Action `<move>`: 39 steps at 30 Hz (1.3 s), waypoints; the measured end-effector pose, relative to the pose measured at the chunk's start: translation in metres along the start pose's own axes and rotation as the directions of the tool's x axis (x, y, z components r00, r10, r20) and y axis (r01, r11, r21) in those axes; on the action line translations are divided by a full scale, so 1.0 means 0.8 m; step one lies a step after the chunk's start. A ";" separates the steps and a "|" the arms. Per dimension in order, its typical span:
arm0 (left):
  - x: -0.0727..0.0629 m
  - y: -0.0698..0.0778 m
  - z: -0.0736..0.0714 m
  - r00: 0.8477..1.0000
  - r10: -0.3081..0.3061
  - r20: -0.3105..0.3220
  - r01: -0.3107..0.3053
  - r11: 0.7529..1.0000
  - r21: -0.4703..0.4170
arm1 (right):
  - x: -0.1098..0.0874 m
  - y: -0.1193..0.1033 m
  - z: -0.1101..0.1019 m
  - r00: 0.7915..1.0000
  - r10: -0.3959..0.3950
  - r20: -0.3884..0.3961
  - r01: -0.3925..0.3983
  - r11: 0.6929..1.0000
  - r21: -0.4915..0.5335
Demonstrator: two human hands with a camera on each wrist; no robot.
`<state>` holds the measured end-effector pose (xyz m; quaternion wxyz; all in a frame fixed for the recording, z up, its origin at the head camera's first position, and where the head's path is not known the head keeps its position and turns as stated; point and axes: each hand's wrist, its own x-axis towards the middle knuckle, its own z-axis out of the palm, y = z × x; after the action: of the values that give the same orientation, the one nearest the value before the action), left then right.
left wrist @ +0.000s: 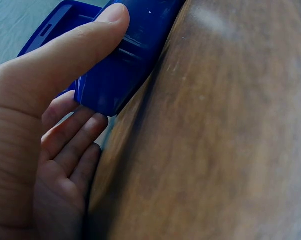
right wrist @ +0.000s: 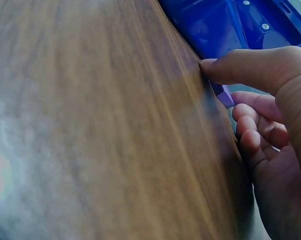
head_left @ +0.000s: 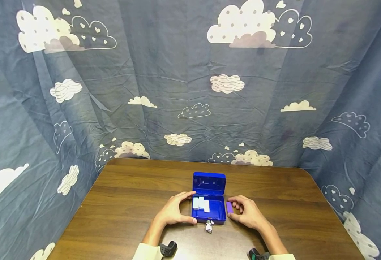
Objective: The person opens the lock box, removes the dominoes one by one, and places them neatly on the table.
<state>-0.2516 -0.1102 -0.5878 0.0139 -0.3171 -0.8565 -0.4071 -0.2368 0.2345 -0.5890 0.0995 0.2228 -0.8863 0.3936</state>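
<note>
A blue metal cash box [head_left: 216, 217] stands on the table with its lid [head_left: 209, 183] raised. Inside, along its left part, sit several pale blue blocks [head_left: 206, 206]. My left hand [head_left: 174, 210] holds the box by its left side, the thumb at the front corner and the fingers toward the back; in the left wrist view the thumb lies on the blue wall. My right hand [head_left: 249, 213] pinches a purple block [head_left: 229, 207] between thumb and forefinger, just right of the box. In the right wrist view only a small end of the purple block [right wrist: 224, 96] shows.
Keys [head_left: 209, 226] hang from the lock at the box's front. The brown wooden table [head_left: 138, 187] reaches back to a grey-blue cloud-print curtain [head_left: 164, 119], which also hangs along both sides.
</note>
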 end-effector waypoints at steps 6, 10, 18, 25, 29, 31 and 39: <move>0.000 -0.002 0.001 1.000 -0.001 -0.001 0.001 1.000 -0.009 | -0.002 -0.004 -0.001 1.000 -0.006 -0.020 0.007 0.999 0.039; 0.000 -0.002 0.001 1.000 -0.001 -0.001 0.001 1.000 -0.013 | -0.003 -0.005 -0.001 0.999 0.032 -0.022 -0.029 0.995 0.096; 0.000 -0.002 -0.001 1.000 0.009 -0.008 -0.009 1.000 -0.002 | -0.003 -0.005 -0.001 0.996 0.080 -0.029 -0.074 0.984 0.160; 0.000 -0.001 0.001 1.000 0.006 -0.004 -0.006 1.000 -0.007 | -0.006 -0.004 -0.004 0.999 0.020 -0.048 -0.010 0.978 0.206; 0.000 0.000 0.001 1.000 0.004 -0.006 -0.004 1.000 -0.012 | -0.005 -0.008 -0.007 0.999 0.006 -0.050 0.005 0.979 0.205; 0.000 0.000 0.001 1.000 0.004 -0.006 -0.004 1.000 -0.012 | -0.004 -0.012 -0.008 0.998 0.012 -0.054 -0.001 0.979 0.205; 0.000 0.000 -0.001 1.000 0.005 -0.003 -0.005 1.000 -0.002 | 0.002 -0.027 -0.009 0.995 0.015 -0.096 0.005 0.979 0.205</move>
<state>-0.2518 -0.1106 -0.5875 0.0159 -0.3187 -0.8552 -0.4084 -0.2277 0.2262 -0.5697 0.1182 0.2100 -0.8358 0.4933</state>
